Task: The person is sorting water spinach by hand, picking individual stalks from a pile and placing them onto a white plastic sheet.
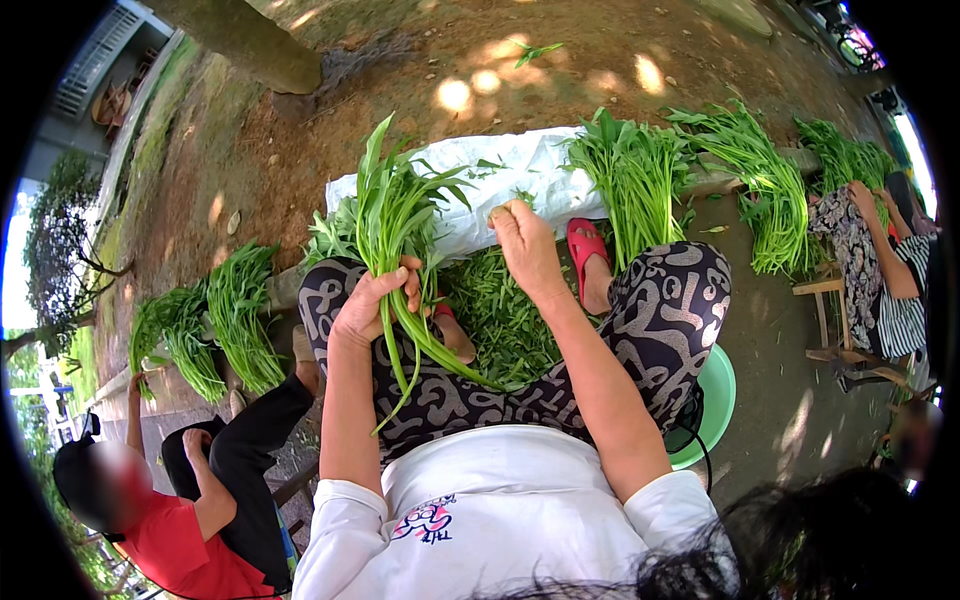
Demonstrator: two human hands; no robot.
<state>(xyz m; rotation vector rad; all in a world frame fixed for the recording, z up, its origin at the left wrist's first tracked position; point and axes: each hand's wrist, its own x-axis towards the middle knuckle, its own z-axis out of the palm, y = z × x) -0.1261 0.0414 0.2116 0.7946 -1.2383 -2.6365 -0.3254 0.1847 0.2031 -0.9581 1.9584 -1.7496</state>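
My left hand (377, 301) grips a bunch of long-stemmed leafy greens, seemingly water spinach (397, 225), by the stems. Its leaves point away from me, and the loose stem ends hang down over my lap. To the right, my right hand (527, 244) is raised with thumb and fingers pinched closed; no item shows in it. Beneath both hands, a heap of torn leaves and short stem pieces (502, 322) covers the ground between my feet. Beyond it lies a white woven plastic sheet (517, 161) with a few leaf scraps on it.
A thick bundle of greens (634, 187) leans by my right knee, with another bundle (765, 187) farther right. More bundles (244, 315) lie left along a low kerb. A green basin (720, 405) stands beside my right thigh. People sit at left (172, 525) and right (904, 300).
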